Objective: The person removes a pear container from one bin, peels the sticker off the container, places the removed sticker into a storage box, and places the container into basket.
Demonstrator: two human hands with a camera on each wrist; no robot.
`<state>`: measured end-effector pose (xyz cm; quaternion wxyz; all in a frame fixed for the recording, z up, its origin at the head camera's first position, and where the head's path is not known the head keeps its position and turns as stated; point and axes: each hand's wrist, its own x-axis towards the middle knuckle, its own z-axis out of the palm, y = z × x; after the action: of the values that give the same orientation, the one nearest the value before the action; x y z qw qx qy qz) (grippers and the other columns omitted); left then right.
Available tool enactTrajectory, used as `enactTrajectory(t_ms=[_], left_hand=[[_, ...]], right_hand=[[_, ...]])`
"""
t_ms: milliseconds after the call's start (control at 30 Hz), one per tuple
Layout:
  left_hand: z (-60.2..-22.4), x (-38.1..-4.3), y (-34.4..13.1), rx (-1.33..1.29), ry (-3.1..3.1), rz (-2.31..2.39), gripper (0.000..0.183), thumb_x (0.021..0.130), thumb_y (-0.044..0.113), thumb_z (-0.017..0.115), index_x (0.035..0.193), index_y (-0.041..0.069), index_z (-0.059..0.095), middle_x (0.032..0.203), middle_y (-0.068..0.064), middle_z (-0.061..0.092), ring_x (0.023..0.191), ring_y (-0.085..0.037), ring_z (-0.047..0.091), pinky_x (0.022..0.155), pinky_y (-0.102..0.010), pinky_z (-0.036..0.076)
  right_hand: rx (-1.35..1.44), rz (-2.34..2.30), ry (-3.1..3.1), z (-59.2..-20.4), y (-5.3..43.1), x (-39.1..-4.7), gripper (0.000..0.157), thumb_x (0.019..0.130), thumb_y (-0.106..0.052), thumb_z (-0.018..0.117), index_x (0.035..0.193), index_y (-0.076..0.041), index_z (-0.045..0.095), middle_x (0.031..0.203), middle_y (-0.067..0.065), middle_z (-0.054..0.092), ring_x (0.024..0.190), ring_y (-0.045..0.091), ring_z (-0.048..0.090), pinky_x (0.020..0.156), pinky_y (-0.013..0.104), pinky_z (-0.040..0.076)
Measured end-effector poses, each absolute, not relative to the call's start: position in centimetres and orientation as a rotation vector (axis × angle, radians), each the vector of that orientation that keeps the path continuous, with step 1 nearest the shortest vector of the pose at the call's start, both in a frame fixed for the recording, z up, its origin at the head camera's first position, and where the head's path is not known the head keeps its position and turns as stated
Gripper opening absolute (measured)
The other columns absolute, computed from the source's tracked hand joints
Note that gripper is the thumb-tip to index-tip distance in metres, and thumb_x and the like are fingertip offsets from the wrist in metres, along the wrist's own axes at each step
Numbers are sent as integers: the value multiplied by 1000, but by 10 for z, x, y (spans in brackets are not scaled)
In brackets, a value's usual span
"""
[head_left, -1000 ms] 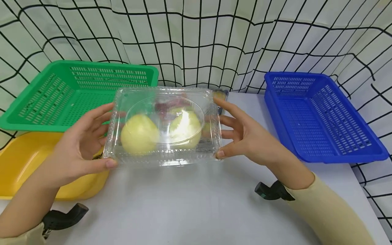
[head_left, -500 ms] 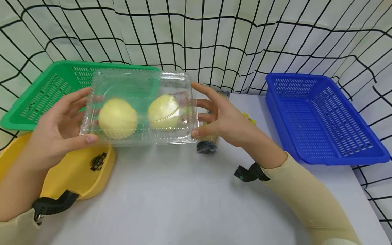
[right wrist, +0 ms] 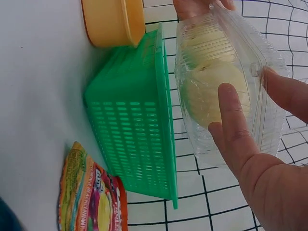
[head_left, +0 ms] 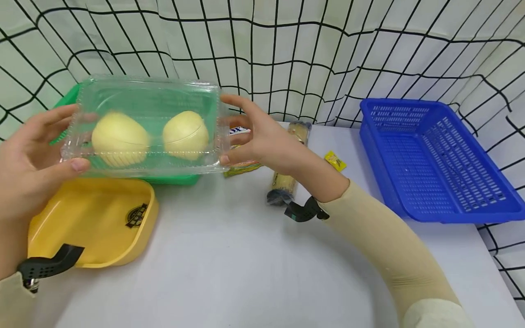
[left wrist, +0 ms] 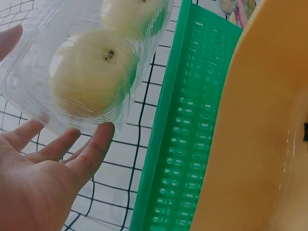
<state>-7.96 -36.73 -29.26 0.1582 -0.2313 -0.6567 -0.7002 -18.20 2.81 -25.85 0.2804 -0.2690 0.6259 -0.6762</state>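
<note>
A clear plastic clamshell box with two pale yellow round fruits inside is held up above the green basket. My left hand grips its left end, thumb in front and fingers behind. At the opposite end my right hand grips it the same way. In the left wrist view the left fingers press the box's end. From the right wrist, the box appears above the basket's rim, apart from it, with right fingers along its side.
A yellow tub stands in front of the green basket. A blue basket stands at the right. Between them lie a colourful packet, a long wrapped pack and a small yellow sachet. Black wire mesh rises behind the table.
Both hands have carried the clamshell box left and upward, from over the table to above the green basket. The colourful packet, long pack and yellow sachet have come into clearer view.
</note>
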Motion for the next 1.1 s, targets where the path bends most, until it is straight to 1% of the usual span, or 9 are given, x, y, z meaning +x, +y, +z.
enactTrajectory(t_ms=[167, 333, 467, 633, 733, 833, 900, 1000, 1100], left_hand=[[-302, -87, -387, -633, -1876, -1984, 73, 88, -28, 67, 156, -13, 46, 154, -24, 53, 127, -28, 59, 100, -20, 56], [-310, -91, -403, -553, -1904, -1963, 70, 92, -28, 59, 158, -11, 45, 157, -22, 51, 129, -27, 58, 101, -18, 54], [-313, -96, -414, -483, -2004, -1818, 66, 95, -25, 59, 158, -9, 48, 156, -16, 54, 129, -24, 59, 99, -14, 53], [-317, -106, -427, -413, -2046, -1731, 59, 99, -21, 62, 156, -9, 52, 150, -13, 61, 125, -20, 62, 97, -14, 53], [-323, -107, -434, -374, -2081, -1735, 58, 102, -20, 60, 158, -6, 52, 150, -8, 60, 125, -18, 61, 96, -11, 52], [-329, -106, -440, -314, -2136, -1725, 60, 104, -19, 57, 160, 1, 52, 149, -2, 59, 125, -13, 60, 96, -8, 51], [-332, -106, -443, -272, -2175, -1706, 60, 105, -18, 56, 161, 3, 52, 148, 1, 57, 124, -10, 60, 95, -7, 50], [-333, -105, -446, -166, -2314, -1558, 61, 107, -12, 57, 164, 10, 50, 152, 4, 55, 123, -2, 58, 94, -4, 48], [-334, -103, -447, -78, -2446, -1395, 61, 110, -4, 58, 167, 14, 46, 157, 6, 53, 120, 7, 57, 93, -2, 46]], right_hand=[[-715, -1777, 1700, -256, 12, -192, 110, 84, 12, 87, 169, -28, 30, 151, 6, 57, 122, 30, 71, 96, 45, 64], [-712, -1754, 1678, -258, -3, -196, 107, 87, 11, 84, 170, -25, 27, 153, 7, 53, 124, 26, 71, 96, 45, 64], [-704, -1753, 1684, -260, -16, -200, 107, 88, 12, 83, 170, -25, 25, 154, 8, 52, 122, 23, 72, 95, 43, 64], [-666, -1768, 1693, -268, -32, -207, 112, 86, 12, 85, 171, -26, 22, 153, 8, 51, 120, 22, 72, 92, 41, 65], [-632, -1786, 1670, -273, -42, -211, 114, 86, 16, 84, 172, -25, 21, 154, 10, 50, 119, 23, 72, 90, 44, 66], [-601, -1785, 1664, -277, -51, -213, 117, 85, 19, 83, 172, -27, 19, 157, 11, 47, 116, 25, 73, 85, 48, 67], [-584, -1772, 1672, -279, -55, -214, 118, 86, 20, 82, 173, -28, 18, 158, 11, 46, 115, 26, 73, 82, 49, 67], [-558, -1750, 1690, -281, -61, -215, 119, 86, 20, 82, 174, -29, 17, 160, 11, 46, 113, 25, 73, 81, 49, 68], [-535, -1723, 1734, -280, -68, -216, 120, 86, 19, 83, 174, -29, 18, 161, 11, 46, 112, 22, 73, 79, 47, 68]])
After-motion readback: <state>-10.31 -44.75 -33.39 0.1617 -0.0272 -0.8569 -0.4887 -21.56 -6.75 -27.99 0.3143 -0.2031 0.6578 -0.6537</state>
